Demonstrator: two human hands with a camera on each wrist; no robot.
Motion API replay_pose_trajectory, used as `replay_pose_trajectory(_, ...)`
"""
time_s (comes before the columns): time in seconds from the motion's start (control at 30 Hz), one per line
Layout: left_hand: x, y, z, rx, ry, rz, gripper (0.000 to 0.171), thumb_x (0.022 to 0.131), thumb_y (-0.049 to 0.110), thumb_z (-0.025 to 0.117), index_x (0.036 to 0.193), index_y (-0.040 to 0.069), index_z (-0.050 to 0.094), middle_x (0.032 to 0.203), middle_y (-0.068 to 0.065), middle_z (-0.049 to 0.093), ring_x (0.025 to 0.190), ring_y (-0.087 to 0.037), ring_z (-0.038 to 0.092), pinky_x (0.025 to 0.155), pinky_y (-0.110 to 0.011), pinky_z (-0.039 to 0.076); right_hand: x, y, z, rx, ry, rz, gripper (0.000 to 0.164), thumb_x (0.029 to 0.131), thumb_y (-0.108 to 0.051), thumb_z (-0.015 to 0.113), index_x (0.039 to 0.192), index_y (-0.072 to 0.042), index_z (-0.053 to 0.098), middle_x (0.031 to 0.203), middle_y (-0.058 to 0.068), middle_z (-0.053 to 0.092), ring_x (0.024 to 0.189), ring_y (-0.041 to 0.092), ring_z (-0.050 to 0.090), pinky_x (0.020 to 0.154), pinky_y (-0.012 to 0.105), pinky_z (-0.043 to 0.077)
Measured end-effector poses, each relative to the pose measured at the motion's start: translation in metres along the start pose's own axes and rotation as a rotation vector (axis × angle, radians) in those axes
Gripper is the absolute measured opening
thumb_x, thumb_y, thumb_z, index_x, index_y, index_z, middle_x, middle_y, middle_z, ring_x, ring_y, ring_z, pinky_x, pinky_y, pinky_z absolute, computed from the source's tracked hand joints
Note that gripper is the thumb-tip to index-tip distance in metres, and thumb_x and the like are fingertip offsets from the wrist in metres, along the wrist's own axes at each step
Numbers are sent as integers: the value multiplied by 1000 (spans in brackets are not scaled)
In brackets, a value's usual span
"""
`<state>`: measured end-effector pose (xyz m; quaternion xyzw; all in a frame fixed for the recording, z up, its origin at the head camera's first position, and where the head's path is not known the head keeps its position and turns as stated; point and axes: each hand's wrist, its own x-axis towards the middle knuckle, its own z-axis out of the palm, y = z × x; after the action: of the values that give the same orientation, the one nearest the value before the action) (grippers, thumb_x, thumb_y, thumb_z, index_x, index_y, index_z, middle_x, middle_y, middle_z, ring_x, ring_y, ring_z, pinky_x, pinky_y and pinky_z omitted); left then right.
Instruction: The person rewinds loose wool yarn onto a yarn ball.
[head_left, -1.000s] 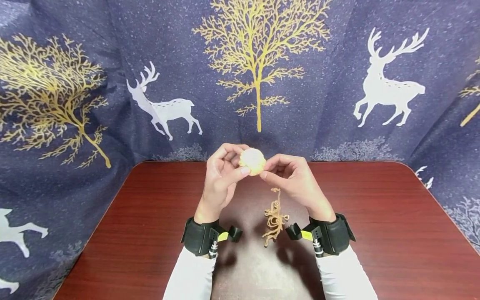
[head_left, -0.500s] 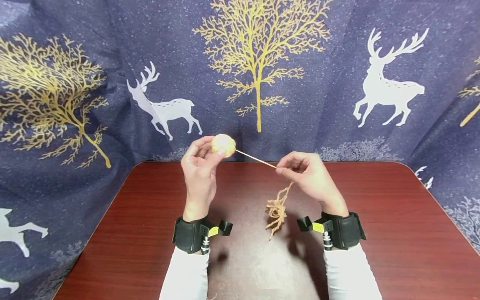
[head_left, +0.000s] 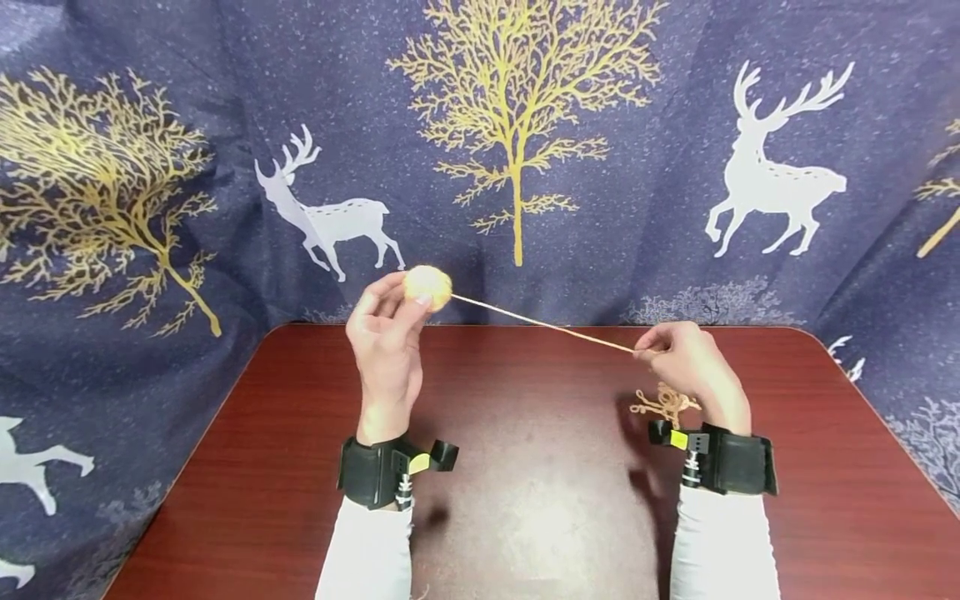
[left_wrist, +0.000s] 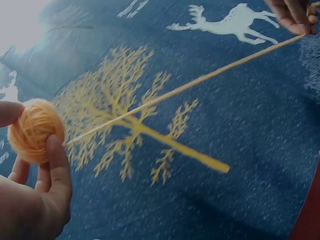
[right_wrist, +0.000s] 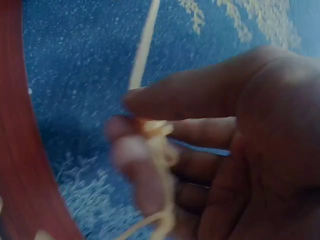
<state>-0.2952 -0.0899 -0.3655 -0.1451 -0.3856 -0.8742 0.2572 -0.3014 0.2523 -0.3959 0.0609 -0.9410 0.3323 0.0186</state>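
Observation:
My left hand [head_left: 386,346] holds a small ball of yellow-orange yarn [left_wrist: 36,131] between thumb and fingers, raised above the table's far edge. From the ball a taut strand of yarn [head_left: 543,323] runs down to the right. At its other end my right hand [head_left: 693,362] pinches the strand between thumb and forefinger, lower than the ball. Below the right hand dangles a loose tangle of yarn [head_left: 666,403]. In the right wrist view, blurred loops of yarn [right_wrist: 162,150] hang past the fingers.
A reddish-brown table [head_left: 300,467] lies under both hands. Behind it hangs a dark blue cloth [head_left: 600,225] printed with white deer and golden trees. Each wrist wears a black strap with a small camera.
The hands have drawn apart: the left with the ball leftward and up, the right far to the right. A strand now stretches between them, and the tangle has shifted right beneath the right hand.

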Motion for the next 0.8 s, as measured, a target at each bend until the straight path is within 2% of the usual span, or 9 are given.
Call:
replay_pose_trajectory(0.07,-4,-3,4,23,-51,-37,35,77,-19,65,104,4,71,97,-11,69,87,-20,68,76,-27,61,0,-9,3,-33,-39,-25,14,92,-14,69,102,-6,73,92,8,73,83,21,66,73,37,54)
replay_pose_trajectory(0.1,-6,-4,7,39,-80,-53,36,77,-19,65,104,4,70,98,-10,69,87,-19,67,77,-26,61,-1,-15,5,-6,-69,-32,16,92,-14,70,104,-5,72,94,9,73,82,22,68,73,39,56)
replay_pose_trajectory(0.2,-12,-7,12,92,-151,-86,37,75,-17,67,106,4,70,99,-8,67,89,-18,67,80,-24,59,0,-33,12,3,-85,-89,22,92,-20,74,109,-7,70,99,8,73,80,20,67,74,38,56)
replay_pose_trajectory(0.27,-14,-8,14,120,-176,-94,37,75,-16,69,107,3,69,100,-8,67,89,-17,67,79,-23,58,0,-45,18,29,-66,-135,26,92,-23,75,113,-9,69,106,8,72,78,21,65,76,39,55)
replay_pose_trajectory(0.33,-15,-8,15,134,-192,-102,36,75,-15,69,107,2,69,100,-8,67,89,-17,67,79,-23,58,1,-56,25,39,9,-210,29,90,-25,78,115,-13,69,113,6,71,87,21,64,83,40,52)
replay_pose_trajectory(0.43,-15,-7,15,140,-213,-113,36,75,-14,70,107,3,69,100,-8,67,88,-17,67,78,-23,58,1,-72,36,170,118,-329,33,87,-22,81,117,-13,69,118,3,70,101,23,65,93,40,50)
replay_pose_trajectory(0.53,-15,-6,15,145,-241,-132,35,76,-13,70,106,5,69,99,-8,68,88,-17,67,78,-23,59,2,-84,46,338,182,-425,35,84,-15,84,116,-12,70,115,1,70,108,22,65,96,34,50)
replay_pose_trajectory(0.67,-17,-3,18,137,-283,-169,35,78,-15,68,105,7,68,100,-7,69,88,-17,67,79,-24,59,1,-95,58,546,151,-478,34,84,-8,83,115,-6,68,114,6,69,100,23,69,82,27,57)
replay_pose_trajectory(0.8,-19,0,20,106,-323,-212,35,79,-16,66,105,8,68,101,-6,71,90,-18,68,80,-25,60,-1,-104,67,694,97,-488,31,84,-1,81,112,-2,67,111,15,68,101,24,70,79,33,62)
